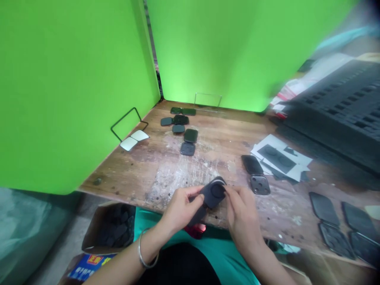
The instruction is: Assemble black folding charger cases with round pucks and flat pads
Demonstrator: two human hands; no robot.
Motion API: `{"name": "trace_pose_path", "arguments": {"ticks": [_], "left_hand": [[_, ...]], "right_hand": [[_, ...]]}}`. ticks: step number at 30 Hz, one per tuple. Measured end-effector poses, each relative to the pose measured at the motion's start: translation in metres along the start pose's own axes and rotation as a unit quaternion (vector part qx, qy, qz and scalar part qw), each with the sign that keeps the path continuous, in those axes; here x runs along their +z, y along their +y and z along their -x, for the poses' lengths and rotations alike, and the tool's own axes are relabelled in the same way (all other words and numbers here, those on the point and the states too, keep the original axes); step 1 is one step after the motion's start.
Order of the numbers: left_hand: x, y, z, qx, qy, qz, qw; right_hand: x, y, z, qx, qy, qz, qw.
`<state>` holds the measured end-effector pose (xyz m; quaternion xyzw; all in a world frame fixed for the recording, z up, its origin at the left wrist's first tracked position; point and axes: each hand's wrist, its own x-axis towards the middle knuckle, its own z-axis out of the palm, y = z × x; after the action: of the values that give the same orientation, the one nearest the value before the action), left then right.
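Observation:
Near the front edge of the table, my left hand [185, 208] grips an unfolded black hinged case [211, 196], thumb on its upper face. The case is tilted, and its other half hangs lower, partly behind my fingers. A round disc with a pale arc along its top shows on the upper half. My right hand [241, 206] is closed at the right edge of that half, fingertips pinched together by the disc. Whatever may be between those fingertips is hidden. To the right lies another opened black case [255, 174], beside white sheets [280, 158] bearing dark grey cutouts with round shapes.
Several opened black cases [190, 141] lie farther back, others [335, 225] at the right. Wire stands [130, 118] and white plates [134, 140] are by the green panels [80, 95]. A dark slotted crate [341, 114] is at right. A box of black parts [108, 229] sits below the table.

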<state>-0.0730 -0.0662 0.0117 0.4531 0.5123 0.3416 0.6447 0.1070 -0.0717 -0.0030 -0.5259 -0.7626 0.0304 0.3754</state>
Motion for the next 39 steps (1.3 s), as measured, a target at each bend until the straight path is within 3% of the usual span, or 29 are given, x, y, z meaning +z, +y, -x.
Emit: {"name": "trace_pose_path", "arguments": {"ticks": [4, 11, 16, 24, 29, 34, 39], "left_hand": [[0.002, 0.001, 0.002, 0.004, -0.004, 0.012, 1.0], [0.004, 0.004, 0.002, -0.011, -0.012, 0.038, 0.999], [0.005, 0.003, 0.002, -0.01, -0.017, 0.041, 0.999], [0.008, 0.005, 0.004, 0.009, -0.006, 0.037, 0.999], [0.004, 0.002, 0.003, 0.007, 0.015, 0.061, 0.998], [0.004, 0.002, 0.005, -0.034, 0.03, 0.122, 0.991], [0.007, -0.008, 0.007, -0.023, 0.024, 0.102, 0.994]], "right_hand": [[-0.001, 0.002, -0.005, -0.001, 0.034, 0.017, 0.999], [-0.002, 0.004, -0.011, 0.156, 0.039, -0.106, 0.981], [-0.002, 0.005, -0.014, 0.223, 0.017, -0.14, 0.965], [-0.005, 0.008, -0.021, 0.236, -0.039, -0.118, 0.964], [-0.004, 0.012, -0.027, 0.22, -0.031, -0.107, 0.969], [0.001, 0.003, -0.032, 0.294, -0.101, -0.284, 0.907], [0.006, -0.009, -0.041, 0.328, -0.124, -0.36, 0.864]]}}
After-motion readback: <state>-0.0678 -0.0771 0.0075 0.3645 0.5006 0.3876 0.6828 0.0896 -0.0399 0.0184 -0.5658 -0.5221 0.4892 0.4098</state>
